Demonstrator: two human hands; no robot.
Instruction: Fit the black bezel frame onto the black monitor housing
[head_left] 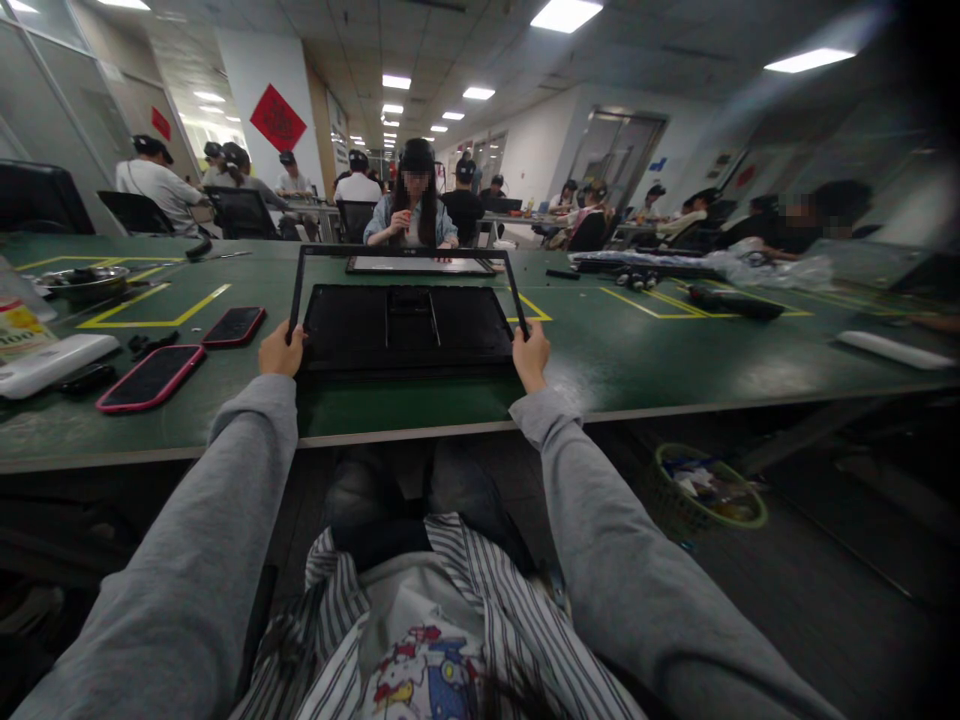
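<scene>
My left hand (281,350) and my right hand (531,356) each grip a lower corner of a thin black rectangular frame (405,251), tilted up off the table. Under it lies a black monitor back panel (409,325) flat on the green table (637,350). Both hands are closed round the frame's side bars. Grey sleeves cover both arms.
Two phones, one pink-cased (150,377) and one dark red (234,326), lie to the left with a white object (52,362). Across the table a person (411,205) sits behind a flat panel (420,265). A green waste basket (705,490) stands on the floor at right.
</scene>
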